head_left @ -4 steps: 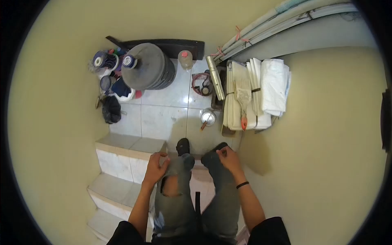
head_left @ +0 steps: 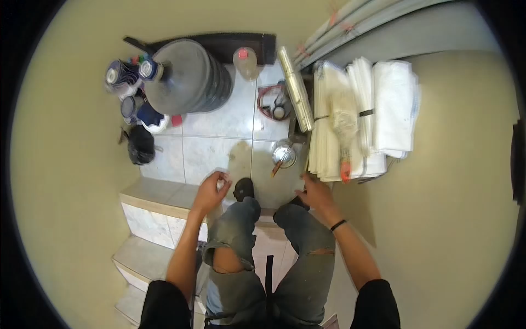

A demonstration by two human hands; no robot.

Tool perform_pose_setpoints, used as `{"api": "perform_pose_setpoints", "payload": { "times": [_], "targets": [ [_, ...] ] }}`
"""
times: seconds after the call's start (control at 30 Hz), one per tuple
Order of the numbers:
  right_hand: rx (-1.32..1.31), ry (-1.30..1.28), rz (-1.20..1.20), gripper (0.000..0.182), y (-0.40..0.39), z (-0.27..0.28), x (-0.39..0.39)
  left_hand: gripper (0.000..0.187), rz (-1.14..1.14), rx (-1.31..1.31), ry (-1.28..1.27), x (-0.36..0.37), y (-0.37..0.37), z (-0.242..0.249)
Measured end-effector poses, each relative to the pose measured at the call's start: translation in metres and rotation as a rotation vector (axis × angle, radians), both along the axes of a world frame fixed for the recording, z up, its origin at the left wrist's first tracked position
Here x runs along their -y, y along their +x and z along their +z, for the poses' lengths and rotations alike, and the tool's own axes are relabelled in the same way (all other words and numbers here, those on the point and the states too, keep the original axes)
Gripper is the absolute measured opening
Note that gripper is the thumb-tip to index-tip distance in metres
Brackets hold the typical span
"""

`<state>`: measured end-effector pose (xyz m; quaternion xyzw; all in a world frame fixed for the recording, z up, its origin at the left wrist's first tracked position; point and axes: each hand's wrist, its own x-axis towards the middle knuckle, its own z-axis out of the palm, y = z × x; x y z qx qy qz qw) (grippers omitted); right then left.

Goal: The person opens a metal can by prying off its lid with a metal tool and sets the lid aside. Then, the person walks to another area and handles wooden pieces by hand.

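Note:
My left hand (head_left: 212, 192) hovers beside my left knee, fingers curled but apart, with nothing in it. Over by my right foot is my right hand (head_left: 318, 196), thumb and fingers apart and holding nothing. Ahead on the tiles stands a small round tin (head_left: 284, 157) with a brown-handled brush (head_left: 277, 166) resting across it. Right of the tin, a wide brush (head_left: 344, 131) with an orange handle tip lies on bundled white sheets (head_left: 324, 148). Neither hand touches these things.
A large grey water jug (head_left: 183, 79) stands at the back left, near a black bag (head_left: 141, 145). A clear bottle (head_left: 245, 63) is at the back. Tiled steps (head_left: 145, 255) descend on the left; long pipes (head_left: 372, 22) lean at the upper right.
Both hands have moved forward and outward from over the legs. The view has shifted closer to the floor items, and the sheets look larger.

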<state>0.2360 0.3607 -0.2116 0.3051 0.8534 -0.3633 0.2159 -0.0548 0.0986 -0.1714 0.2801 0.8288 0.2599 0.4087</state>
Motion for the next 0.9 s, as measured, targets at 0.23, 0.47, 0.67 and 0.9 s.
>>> {"api": "perform_pose_setpoints", "payload": {
  "times": [0.23,0.47,0.67,0.9],
  "targets": [
    [-0.099,-0.464,0.015,0.082,-0.025,-0.122,-0.006,0.028,-0.328,0.027,0.055,-0.123,-0.03,-0.139],
    [-0.332,-0.425,0.069,0.051,-0.037,-0.164,0.031,0.026,-0.382,0.313,0.387,-0.169,0.001,-0.214],
    [-0.387,-0.578,-0.269,0.03,0.014,-0.165,0.03,0.038,-0.408,0.234,0.456,-0.159,0.032,-0.236],
    [-0.279,-0.176,-0.647,0.031,0.102,-0.125,0.05,0.092,-1.021,-0.412,0.527,-0.154,0.063,-0.232]
  ]
}}
